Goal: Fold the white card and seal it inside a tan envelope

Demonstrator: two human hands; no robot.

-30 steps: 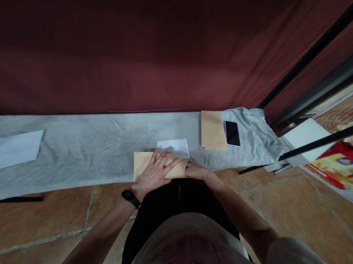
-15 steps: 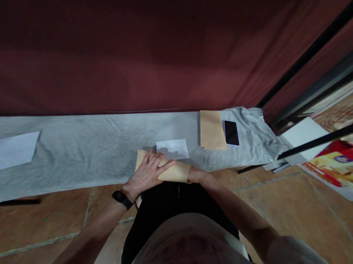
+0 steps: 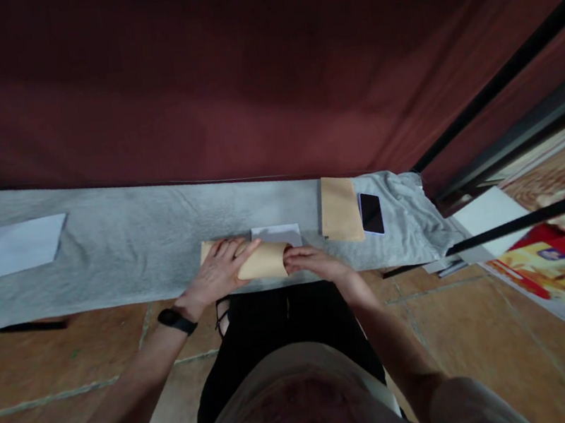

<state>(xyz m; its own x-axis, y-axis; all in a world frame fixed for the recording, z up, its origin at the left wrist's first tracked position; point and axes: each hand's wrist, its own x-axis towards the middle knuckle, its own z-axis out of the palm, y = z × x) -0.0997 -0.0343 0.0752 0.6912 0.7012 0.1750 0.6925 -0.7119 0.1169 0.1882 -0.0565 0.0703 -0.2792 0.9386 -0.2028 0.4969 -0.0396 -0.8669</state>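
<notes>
Tan paper envelope [image 3: 263, 261], mouth bulged open, between my two bare hands at the near edge of the grey cloth-covered surface [image 3: 132, 246].
My left hand [image 3: 220, 271]: spread flat over the envelope, pressing it. My right hand [image 3: 315, 261]: fingertips at the open mouth, partly inside; grip, cannot tell. White rectangular paper [image 3: 278, 234]: just beyond the envelope, partly hidden by it. Flat tan paper envelopes [image 3: 340, 209]: to the right, beside a dark-screened phone [image 3: 371, 213]. Large white paper sheet [image 3: 4, 250]: far left.
</notes>
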